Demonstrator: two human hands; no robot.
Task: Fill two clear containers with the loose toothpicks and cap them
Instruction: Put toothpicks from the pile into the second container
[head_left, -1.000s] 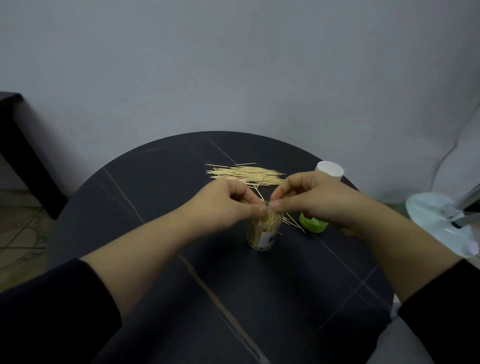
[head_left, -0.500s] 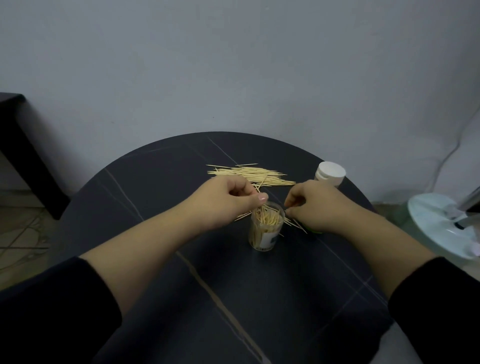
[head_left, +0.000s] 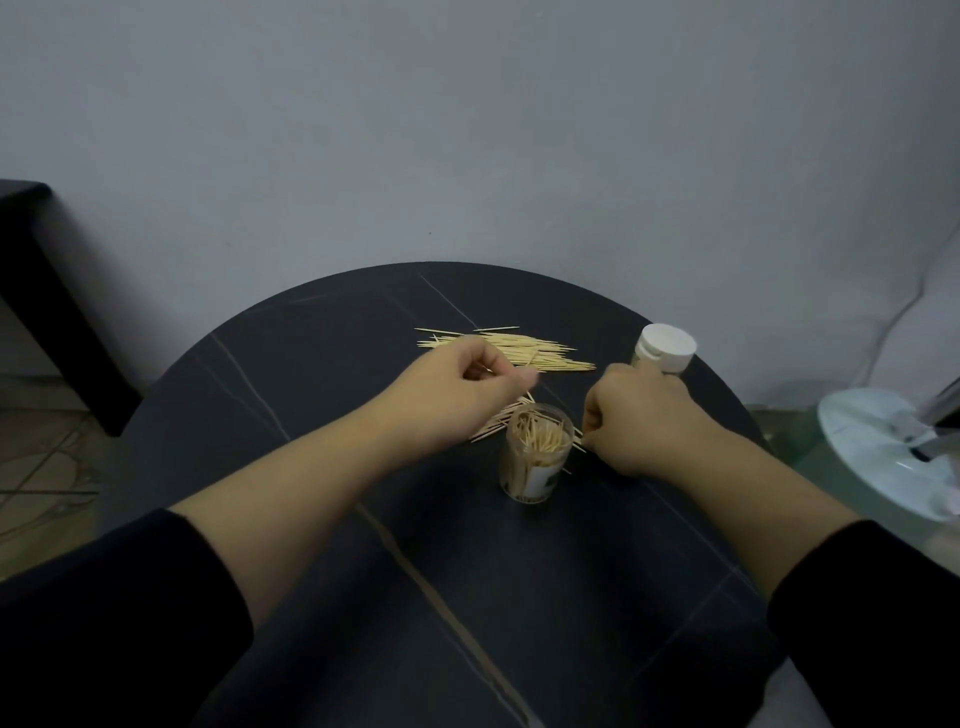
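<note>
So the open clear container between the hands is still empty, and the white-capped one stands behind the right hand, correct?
Not quite. The head view shows the open clear container already packed with upright toothpicks, not empty. The rest holds: the white-capped one stands behind the right hand.

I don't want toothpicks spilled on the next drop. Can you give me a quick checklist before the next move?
1. Clear container upright on the table: ok.
2. Container mouth uncovered: ok.
3. Room left inside: cannot tell, it looks nearly full.
4. Loose toothpicks remain to collect: ok.
5. Left hand grip on toothpicks: cannot tell, fingers curled.
6. Right hand pinching toothpicks beside the container: cannot tell.
</note>
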